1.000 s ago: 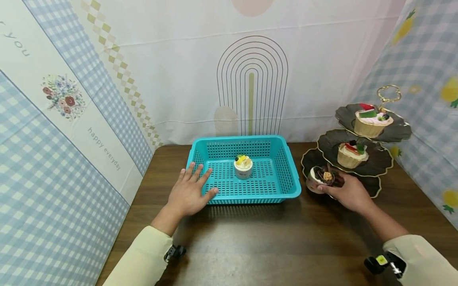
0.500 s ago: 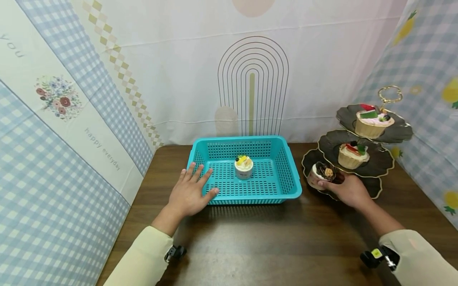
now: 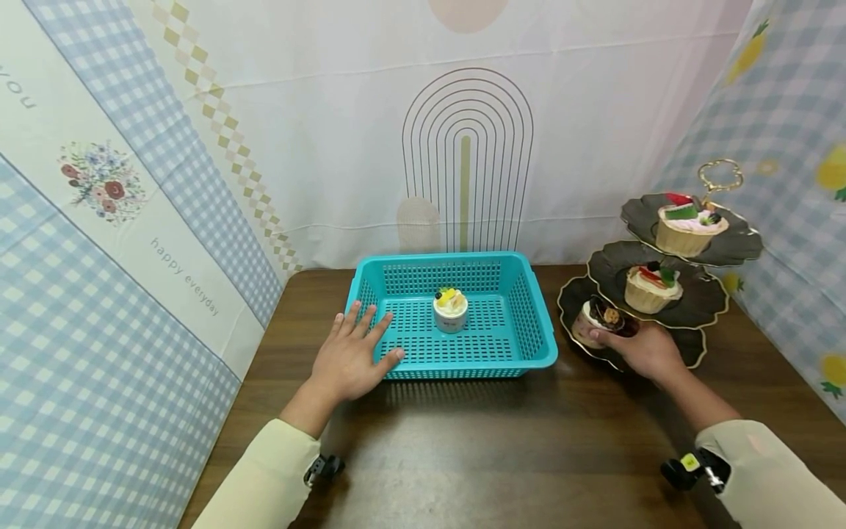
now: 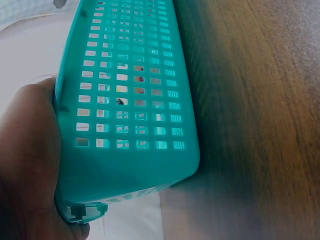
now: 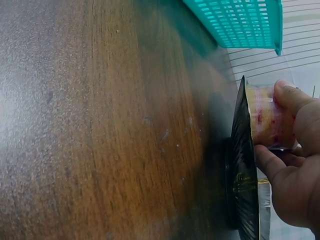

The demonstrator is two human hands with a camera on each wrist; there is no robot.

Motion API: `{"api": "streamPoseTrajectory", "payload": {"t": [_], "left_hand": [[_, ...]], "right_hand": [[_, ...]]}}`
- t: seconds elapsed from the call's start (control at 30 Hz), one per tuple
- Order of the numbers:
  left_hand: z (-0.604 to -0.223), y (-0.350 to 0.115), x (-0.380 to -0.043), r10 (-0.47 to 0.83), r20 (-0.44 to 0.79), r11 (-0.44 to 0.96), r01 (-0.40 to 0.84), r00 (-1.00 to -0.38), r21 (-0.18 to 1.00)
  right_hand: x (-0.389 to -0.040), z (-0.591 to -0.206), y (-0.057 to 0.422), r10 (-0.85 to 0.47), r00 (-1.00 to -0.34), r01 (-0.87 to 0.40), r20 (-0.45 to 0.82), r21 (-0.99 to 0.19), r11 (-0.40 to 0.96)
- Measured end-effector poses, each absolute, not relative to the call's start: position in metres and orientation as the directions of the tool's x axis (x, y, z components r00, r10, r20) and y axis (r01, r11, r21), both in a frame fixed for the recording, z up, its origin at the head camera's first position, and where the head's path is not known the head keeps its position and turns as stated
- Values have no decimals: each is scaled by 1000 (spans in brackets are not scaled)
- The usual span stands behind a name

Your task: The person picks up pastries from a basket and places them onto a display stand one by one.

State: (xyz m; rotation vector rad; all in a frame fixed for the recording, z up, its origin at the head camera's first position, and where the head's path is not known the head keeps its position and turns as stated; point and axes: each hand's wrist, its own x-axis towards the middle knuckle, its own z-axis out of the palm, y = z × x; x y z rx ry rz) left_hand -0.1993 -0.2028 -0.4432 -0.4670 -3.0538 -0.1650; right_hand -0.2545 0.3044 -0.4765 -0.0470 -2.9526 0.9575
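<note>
My right hand (image 3: pixel 651 353) grips a dessert cup (image 3: pixel 584 328) topped with chocolate pieces and a nut-like lump. Thumb and fingers wrap its side in the right wrist view, where the cup (image 5: pixel 262 120) stands right at the face of the dark bottom plate (image 5: pixel 243 180). That plate belongs to a three-tier stand at the right. My left hand (image 3: pixel 350 361) lies with spread, straight fingers over the front left rim of a turquoise plastic basket (image 3: pixel 540 330). Inside the basket stands a white cream dessert cup (image 3: pixel 451 314) with yellow fruit on top.
Tarts with fruit sit on the stand's upper tiers: one on the middle plate (image 3: pixel 651 288), another tart (image 3: pixel 690 229) on top. A gold ring handle (image 3: pixel 720 175) rises above them. Patterned cloths hang behind and at both sides of the wooden table (image 3: pixel 476 455).
My right hand has shifted the chocolate-topped dessert cup slightly back and to the right, further over the bottom plate. My left hand and the basket stay as they were.
</note>
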Motion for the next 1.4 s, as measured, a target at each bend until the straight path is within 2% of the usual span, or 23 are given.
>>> {"api": "streamPoseTrajectory", "payload": {"t": [0.37,0.57,0.8,1.03,1.4], "left_hand": [[-443,-202,-199,289,55,950,293,-956,104],[-441,-202,-199,288,53,951,292,-956,104],[-441,-202,-199,290,59,949,295,-955,109],[-441,-203,-199,291,56,950,296,-955,97],[-442,-202,-199,289,39,951,292,-956,105]], "right_hand": [[-259,-483,307,70,-998,61,-7,-581,811],[-258,-484,309,49,-999,39,1,-589,807],[-256,-486,315,-12,-997,-59,81,-595,801],[-258,-486,318,-37,-996,-77,85,-535,841],[-255,-489,320,10,-976,-102,219,-492,864]]}}
